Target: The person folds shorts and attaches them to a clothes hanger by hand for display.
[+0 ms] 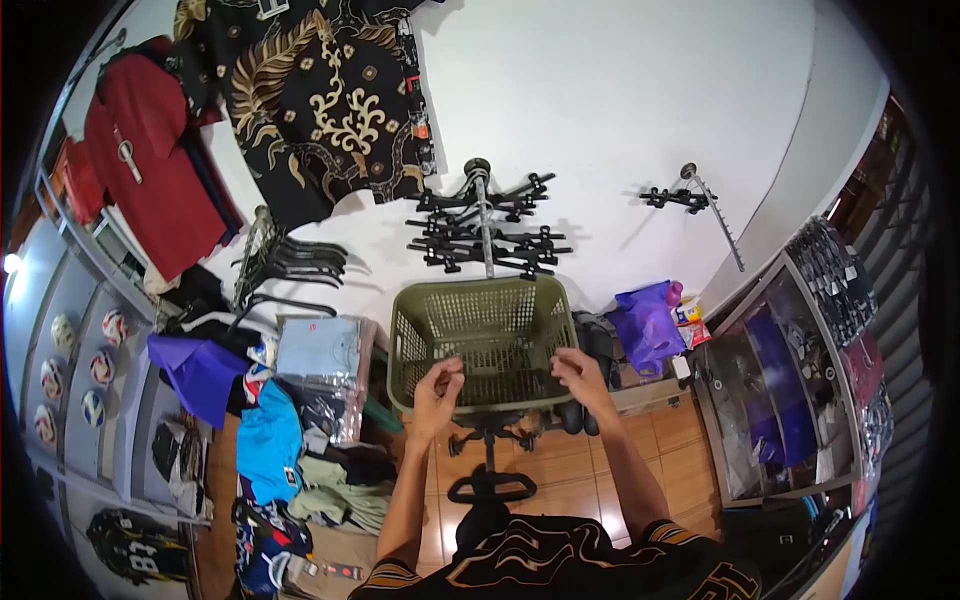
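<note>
An olive green plastic basket sits on a stool in front of me and looks empty. My left hand hovers over its near rim with the fingers curled together, and nothing visible lies in them. My right hand is at the near right rim, fingers bent, apparently holding nothing. Behind the basket a stand of black clip hangers rises against the white wall.
A pile of folded and bagged clothes lies at the left. Shirts hang on the wall, one red and one black batik. A purple bag and a glass display case stand at the right.
</note>
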### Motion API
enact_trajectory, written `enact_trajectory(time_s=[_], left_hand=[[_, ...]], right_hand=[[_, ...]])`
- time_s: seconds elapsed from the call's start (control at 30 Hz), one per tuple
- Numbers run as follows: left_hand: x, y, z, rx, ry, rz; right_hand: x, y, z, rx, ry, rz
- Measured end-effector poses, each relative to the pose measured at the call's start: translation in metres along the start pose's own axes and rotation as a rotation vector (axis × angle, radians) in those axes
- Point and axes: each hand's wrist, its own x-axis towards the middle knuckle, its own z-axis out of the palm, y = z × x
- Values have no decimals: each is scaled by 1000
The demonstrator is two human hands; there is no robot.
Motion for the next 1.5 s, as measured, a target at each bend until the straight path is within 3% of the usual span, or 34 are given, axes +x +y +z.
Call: enact_trajectory(time_s=[0.1,0.23,0.3,0.47,0.63,0.83,1.2,1.37,1.5], left_hand=[[67,8,-30,10,-26,6],[159,-33,-64,-34,11,104],[198,-43,-73,-22,148,134],[262,-63,-77,-40,219,1],[284,-66,-75,-92,158,-47],[280,-49,-69,-306,245,-35],[253,-13,-53,-158,71,81],[192,0,-32,-133,-30,128],[104,-8,-11,2,-136,76]], right_hand=[[54,-18,14,128,166,74],[128,-8,20,234,327,47],[159,-7,24,207,481,31],[203,-15,26,199,583,116],[213,-23,28,201,590,251],[209,-16,42,374,582,63],[153,-1,41,577,586,84],[69,24,36,644,642,151],[-51,63,33,651,722,213]])
